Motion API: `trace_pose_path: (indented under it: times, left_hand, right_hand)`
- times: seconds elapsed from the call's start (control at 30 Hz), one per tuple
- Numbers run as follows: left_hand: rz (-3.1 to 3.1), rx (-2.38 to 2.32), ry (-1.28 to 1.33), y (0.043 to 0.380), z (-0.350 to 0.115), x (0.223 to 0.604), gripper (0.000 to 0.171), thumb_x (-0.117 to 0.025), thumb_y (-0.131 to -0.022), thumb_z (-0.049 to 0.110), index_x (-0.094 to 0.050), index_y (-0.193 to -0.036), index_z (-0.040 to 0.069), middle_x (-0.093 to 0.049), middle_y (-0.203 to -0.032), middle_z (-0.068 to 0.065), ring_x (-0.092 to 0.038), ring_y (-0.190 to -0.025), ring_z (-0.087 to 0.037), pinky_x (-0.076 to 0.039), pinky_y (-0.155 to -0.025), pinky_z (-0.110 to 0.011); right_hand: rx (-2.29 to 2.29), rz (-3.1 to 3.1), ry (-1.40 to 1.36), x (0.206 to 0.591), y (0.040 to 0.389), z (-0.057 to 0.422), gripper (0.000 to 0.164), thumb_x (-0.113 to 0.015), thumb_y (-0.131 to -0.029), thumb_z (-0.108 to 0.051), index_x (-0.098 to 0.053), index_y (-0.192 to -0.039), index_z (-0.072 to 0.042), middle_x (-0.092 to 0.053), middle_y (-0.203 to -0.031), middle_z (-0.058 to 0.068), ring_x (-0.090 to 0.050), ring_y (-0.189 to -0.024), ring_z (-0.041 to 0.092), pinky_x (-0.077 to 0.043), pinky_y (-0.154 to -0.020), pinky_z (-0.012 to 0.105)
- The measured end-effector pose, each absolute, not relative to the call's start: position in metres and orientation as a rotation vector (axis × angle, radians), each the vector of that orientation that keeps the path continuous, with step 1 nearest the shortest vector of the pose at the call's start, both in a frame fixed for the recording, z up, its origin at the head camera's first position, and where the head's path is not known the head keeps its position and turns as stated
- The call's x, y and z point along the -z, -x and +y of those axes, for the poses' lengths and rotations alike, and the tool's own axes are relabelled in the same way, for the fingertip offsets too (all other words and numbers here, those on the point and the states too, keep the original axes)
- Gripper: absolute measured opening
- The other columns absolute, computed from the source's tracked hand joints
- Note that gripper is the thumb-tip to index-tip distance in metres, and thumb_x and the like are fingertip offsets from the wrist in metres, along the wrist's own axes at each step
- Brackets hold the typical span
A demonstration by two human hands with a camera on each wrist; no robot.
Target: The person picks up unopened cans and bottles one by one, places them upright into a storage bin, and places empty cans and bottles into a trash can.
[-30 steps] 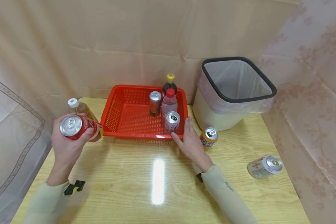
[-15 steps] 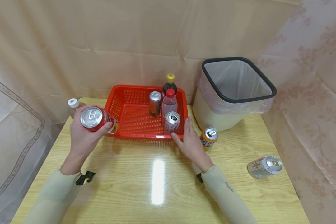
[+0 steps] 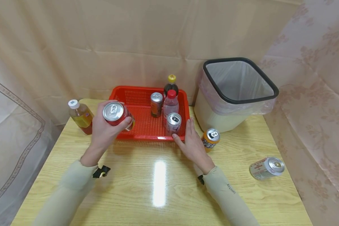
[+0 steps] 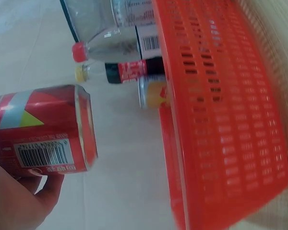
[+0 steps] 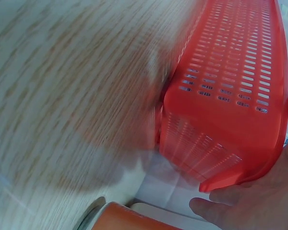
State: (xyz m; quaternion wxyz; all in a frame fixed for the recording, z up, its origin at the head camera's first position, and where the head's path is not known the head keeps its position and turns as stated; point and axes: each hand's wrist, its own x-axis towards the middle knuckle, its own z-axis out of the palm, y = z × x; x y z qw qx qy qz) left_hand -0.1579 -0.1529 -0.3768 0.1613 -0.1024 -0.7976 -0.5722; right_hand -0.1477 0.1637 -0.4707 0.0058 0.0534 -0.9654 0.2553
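Note:
My left hand (image 3: 104, 133) grips a red soda can (image 3: 115, 113) by its side, above the left end of the red plastic basket (image 3: 147, 137). In the left wrist view the can's barcode and base face the basket, apart from it. My right hand (image 3: 194, 147) rests against the basket's front right corner, its fingers straight along the outside and its thumb at the front rim. Inside the basket stand a silver-topped can (image 3: 156, 105), a yellow-capped dark bottle (image 3: 171, 86), a red-capped clear bottle (image 3: 171, 103) and a pale can (image 3: 173, 124).
A white-capped bottle of amber drink (image 3: 82, 116) stands left of the basket. An orange can (image 3: 211, 139) is beside my right hand. Behind it is a lined trash bin (image 3: 220, 116) with a black rim. Another can (image 3: 266, 168) lies on its side at the table's right.
My left hand has carried the red soda can rightward, from beside the amber bottle to over the basket's left end. My right hand has stayed at the basket corner.

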Motion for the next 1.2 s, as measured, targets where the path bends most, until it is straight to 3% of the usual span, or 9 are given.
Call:
trace_pose_path:
  times: [0.2, 0.33, 1.2]
  left_hand:
    - [-2.338, 1.619, 0.368, 0.167, -0.135, 0.379, 0.069, -0.084, -0.086, 0.015, -0.044, -0.14, 0.0, -0.06, -0.133, -0.012, -0.057, -0.123, -0.025, -0.052, -0.103, -0.046]
    - [-2.369, 1.62, 0.391, 0.174, -0.124, 0.382, 0.071, -0.085, -0.085, 0.02, -0.044, -0.139, 0.0, -0.06, -0.132, -0.014, -0.058, -0.122, -0.029, -0.053, -0.1, -0.053]
    - [-2.609, 1.478, 0.328, 0.223, -0.081, 0.42, 0.074, -0.087, -0.082, 0.038, -0.052, -0.14, 0.006, -0.061, -0.132, -0.012, -0.058, -0.12, -0.029, -0.05, -0.105, -0.048]
  right_hand:
    - [-0.799, -3.0, -0.169, 0.47, 0.147, 0.163, 0.102, -0.044, -0.102, -0.067, -0.007, -0.163, 0.006, -0.001, -0.171, 0.024, -0.022, -0.154, 0.043, -0.029, -0.122, 0.053]
    - [-0.794, -3.008, -0.164, 0.47, 0.147, 0.164, 0.101, -0.044, -0.102, -0.067, -0.006, -0.163, 0.005, 0.0, -0.171, 0.023, -0.022, -0.154, 0.042, -0.029, -0.122, 0.052]
    - [-0.815, -3.019, -0.154, 0.469, 0.147, 0.163, 0.102, -0.043, -0.101, -0.068, -0.006, -0.164, 0.003, 0.002, -0.172, 0.021, -0.022, -0.154, 0.041, -0.029, -0.122, 0.052]
